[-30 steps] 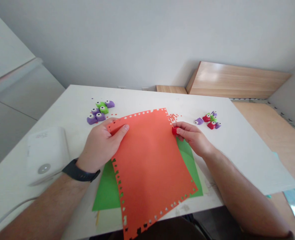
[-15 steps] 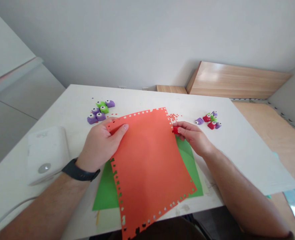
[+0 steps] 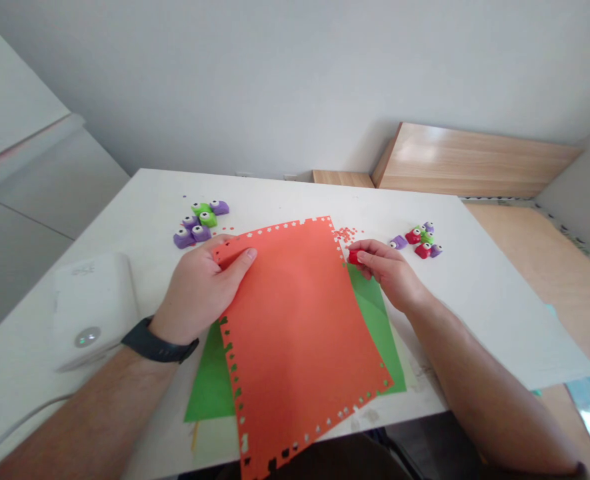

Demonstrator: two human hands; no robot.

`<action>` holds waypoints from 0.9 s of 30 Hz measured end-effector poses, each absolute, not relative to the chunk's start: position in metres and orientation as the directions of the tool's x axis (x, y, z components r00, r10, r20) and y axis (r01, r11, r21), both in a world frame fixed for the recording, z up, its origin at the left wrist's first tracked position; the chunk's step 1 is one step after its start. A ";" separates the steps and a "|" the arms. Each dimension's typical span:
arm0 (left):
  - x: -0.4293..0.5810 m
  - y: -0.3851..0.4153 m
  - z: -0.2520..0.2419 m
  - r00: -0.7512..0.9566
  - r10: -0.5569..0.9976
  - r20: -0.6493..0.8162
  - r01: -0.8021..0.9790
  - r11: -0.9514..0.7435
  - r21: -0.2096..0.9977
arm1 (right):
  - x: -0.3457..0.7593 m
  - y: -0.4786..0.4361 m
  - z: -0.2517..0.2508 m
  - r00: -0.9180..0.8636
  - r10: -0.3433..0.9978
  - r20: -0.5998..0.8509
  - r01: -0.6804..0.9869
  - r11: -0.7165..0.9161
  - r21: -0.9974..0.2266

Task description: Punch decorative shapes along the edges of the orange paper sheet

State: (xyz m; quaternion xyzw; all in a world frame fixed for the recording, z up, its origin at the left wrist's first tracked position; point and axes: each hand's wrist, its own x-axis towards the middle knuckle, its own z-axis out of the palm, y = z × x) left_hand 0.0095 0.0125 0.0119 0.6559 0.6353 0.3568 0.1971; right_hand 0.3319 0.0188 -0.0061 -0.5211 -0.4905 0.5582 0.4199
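From my remote station, a white table (image 3: 479, 300) fills the lower frame. A green paper sheet (image 3: 209, 380) lies on it at lower centre, partly covered by an orange-red paper sheet (image 3: 295, 333), its edges nibbled with small punched shapes. Two groups of purple, green and red craft punches sit on the table: the upper-left punch cluster (image 3: 199, 223) just above my left hand, the right punch cluster (image 3: 417, 240) just past my right. A white box-shaped device (image 3: 92, 310) stands at far left. My left hand (image 3: 199, 287) pinches the orange-red sheet's upper left corner, thumb on top. My right hand (image 3: 389, 277) pinches a red craft punch (image 3: 355, 257) just beside that sheet's right edge. Orange paper bits (image 3: 345, 235) lie scattered near its top right corner.
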 end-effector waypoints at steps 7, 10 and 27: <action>0.010 0.012 0.013 -0.053 0.974 0.222 0.683 -0.127 0.719 | 0.331 0.020 -0.004 -0.049 0.977 -0.209 0.036 -0.207 -0.978; 0.010 0.012 0.012 -0.057 0.973 0.225 0.685 -0.126 0.717 | 0.331 0.018 -0.003 -0.044 0.977 -0.211 0.070 -0.207 -0.976; 0.012 0.010 0.015 -0.071 0.965 0.251 0.655 -0.145 0.741 | 0.327 0.014 0.004 -0.148 0.982 -0.119 0.393 -0.052 -0.918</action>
